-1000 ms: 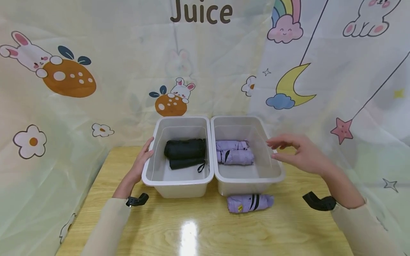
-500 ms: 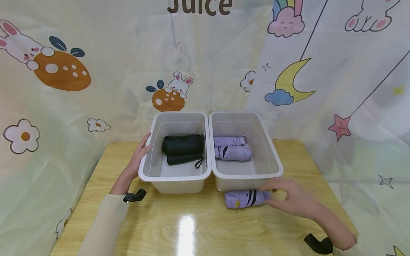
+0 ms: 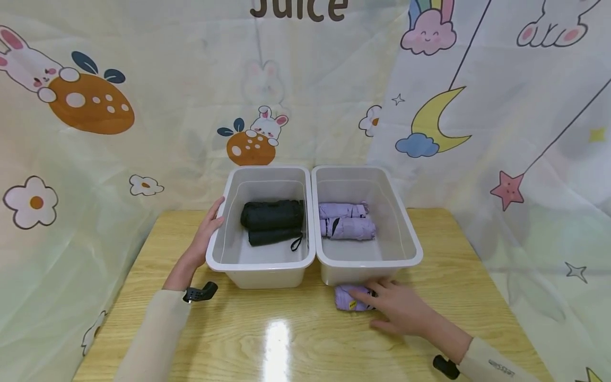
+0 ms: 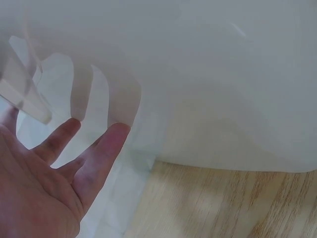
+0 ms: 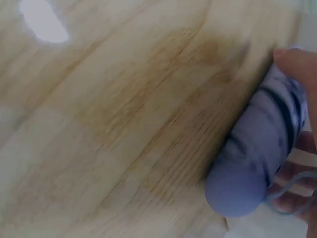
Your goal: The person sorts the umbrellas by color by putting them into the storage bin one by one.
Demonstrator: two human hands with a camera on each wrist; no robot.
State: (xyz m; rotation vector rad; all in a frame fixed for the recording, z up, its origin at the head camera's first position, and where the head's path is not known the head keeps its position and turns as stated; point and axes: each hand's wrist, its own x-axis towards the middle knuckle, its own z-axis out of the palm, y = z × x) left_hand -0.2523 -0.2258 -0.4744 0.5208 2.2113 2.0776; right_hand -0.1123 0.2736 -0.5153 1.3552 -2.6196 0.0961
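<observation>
My right hand (image 3: 403, 310) lies over a folded lavender umbrella (image 3: 346, 298) on the table in front of the right bin. The right wrist view shows that umbrella (image 5: 255, 141) blurred, with black stripes and a wrist loop; the thumb is on one side and fingers are curled along the other. My left hand (image 3: 202, 239) touches the outer left wall of the left bin (image 3: 267, 276), its fingers extended in the left wrist view. Two black folded umbrellas (image 3: 272, 215) lie in the left bin. Inside the right bin (image 3: 369, 264) are two lavender folded umbrellas (image 3: 350, 228).
Both bins stand side by side at the back of the wooden table (image 3: 229, 339). A patterned cloth (image 3: 176, 106) hangs behind them and along the sides.
My right hand has come down from beside the right bin's rim to the umbrella in front, then further left over it. The left hand stays at its bin. The head view has shifted slightly.
</observation>
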